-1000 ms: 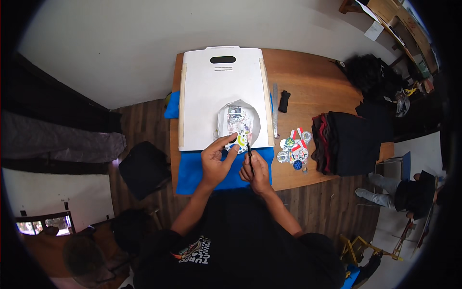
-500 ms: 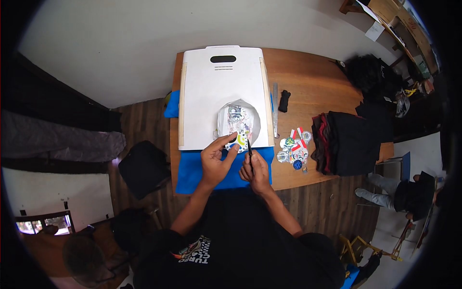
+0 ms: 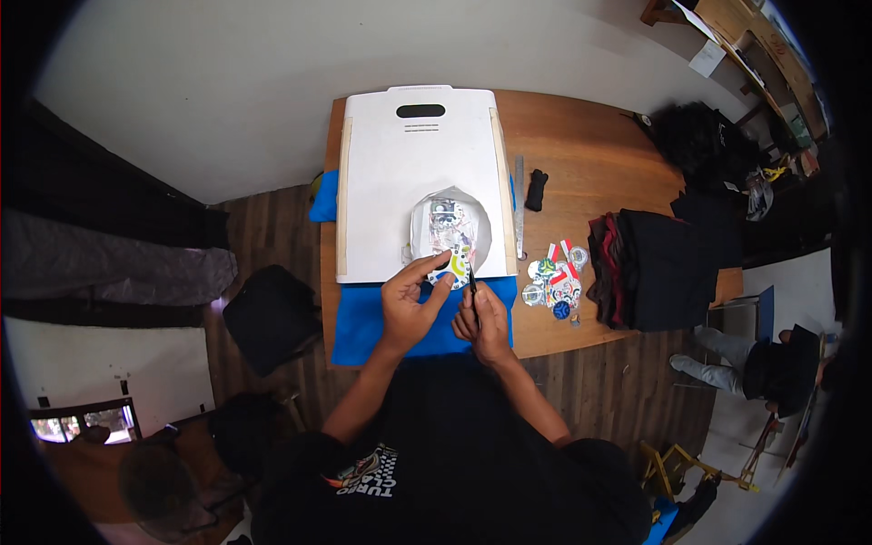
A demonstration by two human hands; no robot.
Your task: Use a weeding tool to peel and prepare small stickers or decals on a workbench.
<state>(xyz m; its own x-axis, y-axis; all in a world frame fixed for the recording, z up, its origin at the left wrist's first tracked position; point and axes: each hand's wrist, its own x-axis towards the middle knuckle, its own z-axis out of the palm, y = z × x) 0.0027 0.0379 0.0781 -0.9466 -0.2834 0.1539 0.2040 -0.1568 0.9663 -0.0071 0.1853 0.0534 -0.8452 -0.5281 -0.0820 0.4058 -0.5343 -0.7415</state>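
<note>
Sticker sheet point(image 3: 450, 238) lies in the cut-out of a white board point(image 3: 420, 173) on the bench point(image 3: 590, 154). Left hand point(image 3: 409, 304) presses its near edge with spread fingers; right hand point(image 3: 481, 318) grips a dark pen point(image 3: 472, 280).

No visible change since earlier frames

I see a sheet of colourful stickers point(image 3: 448, 234) lying in the rounded opening of the white board point(image 3: 400, 191) on the table, mostly white with blue, yellow and dark patches. To its right, on the bare wood, a small cluster of round badges or stickers point(image 3: 554, 277) shows in red, white, green and blue. A white paper sheet point(image 3: 708, 58) lies on a shelf at the upper right. I see no screens.
</note>
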